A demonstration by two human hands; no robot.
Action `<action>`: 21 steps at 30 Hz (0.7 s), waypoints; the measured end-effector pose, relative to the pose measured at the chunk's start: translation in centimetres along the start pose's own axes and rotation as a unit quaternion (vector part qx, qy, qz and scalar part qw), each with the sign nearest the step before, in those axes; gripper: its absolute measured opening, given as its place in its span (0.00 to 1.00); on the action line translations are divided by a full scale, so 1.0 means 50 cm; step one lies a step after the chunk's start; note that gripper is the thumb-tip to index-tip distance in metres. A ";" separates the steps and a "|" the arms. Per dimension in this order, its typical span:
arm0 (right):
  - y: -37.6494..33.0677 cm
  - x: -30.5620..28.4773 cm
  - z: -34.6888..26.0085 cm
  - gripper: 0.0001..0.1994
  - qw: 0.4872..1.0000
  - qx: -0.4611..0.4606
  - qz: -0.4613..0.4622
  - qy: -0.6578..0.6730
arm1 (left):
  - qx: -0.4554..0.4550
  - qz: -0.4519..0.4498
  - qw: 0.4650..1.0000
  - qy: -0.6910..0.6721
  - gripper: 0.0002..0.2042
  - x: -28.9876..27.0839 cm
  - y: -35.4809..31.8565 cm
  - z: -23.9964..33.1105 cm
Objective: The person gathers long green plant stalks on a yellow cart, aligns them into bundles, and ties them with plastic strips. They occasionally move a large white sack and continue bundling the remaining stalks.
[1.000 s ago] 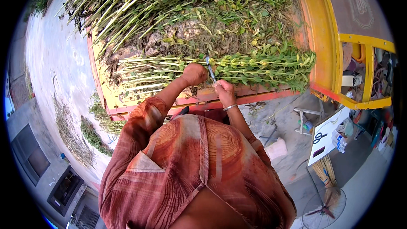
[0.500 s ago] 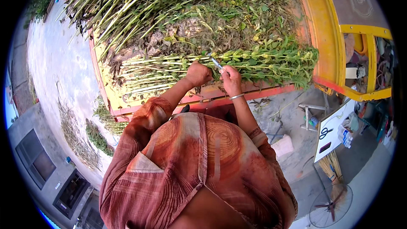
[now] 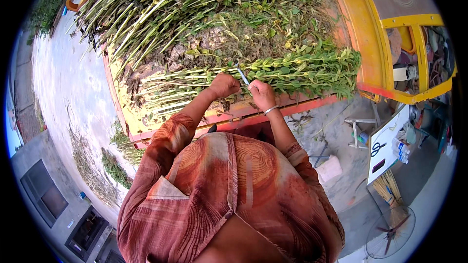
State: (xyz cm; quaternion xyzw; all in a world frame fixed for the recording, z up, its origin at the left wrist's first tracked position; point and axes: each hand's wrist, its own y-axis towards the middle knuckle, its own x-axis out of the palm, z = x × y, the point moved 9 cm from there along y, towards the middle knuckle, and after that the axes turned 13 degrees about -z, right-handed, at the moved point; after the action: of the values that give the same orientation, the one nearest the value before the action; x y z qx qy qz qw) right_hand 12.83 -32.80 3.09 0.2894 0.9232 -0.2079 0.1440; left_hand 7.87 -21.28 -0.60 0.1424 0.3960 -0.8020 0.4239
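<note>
A row of green leafy plants with seed pods [image 3: 302, 65] lies along the near side of a cart bed, its pale stalks [image 3: 168, 90] pointing left. My left hand [image 3: 225, 85] is closed in a fist at the near edge of this row, against the stalks. Whatever its fingers grip is hidden. Just right of it, my right hand [image 3: 263, 95] closes around a slim knife-like tool with a pale, bluish blade [image 3: 243, 76]. The blade tilts up and left over the stems, close to my left knuckles.
A larger heap of cut plants [image 3: 146, 12] covers the bed's far side. Yellow cart framing [image 3: 370, 34] rises at the right. Below it, a white board [image 3: 390, 136] carries scissors [image 3: 377, 149] and a bottle [image 3: 402, 151]. A fan [image 3: 391, 234] stands lower right.
The knife-like tool now stands steeper, with more of its blade showing. My right hand has shifted slightly nearer to me and left. My left hand stays closed by the stalks.
</note>
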 end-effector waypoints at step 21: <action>-0.060 0.128 0.023 0.09 0.998 0.053 0.020 0.035 | -0.068 0.027 0.997 -0.030 0.11 0.008 0.009 0.004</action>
State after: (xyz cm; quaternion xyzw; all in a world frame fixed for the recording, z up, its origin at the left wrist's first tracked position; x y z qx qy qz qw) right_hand 6.16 -32.51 0.53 0.3222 0.9093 -0.2436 0.1004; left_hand 8.01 -21.80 -0.94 0.1000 0.4328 -0.7654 0.4657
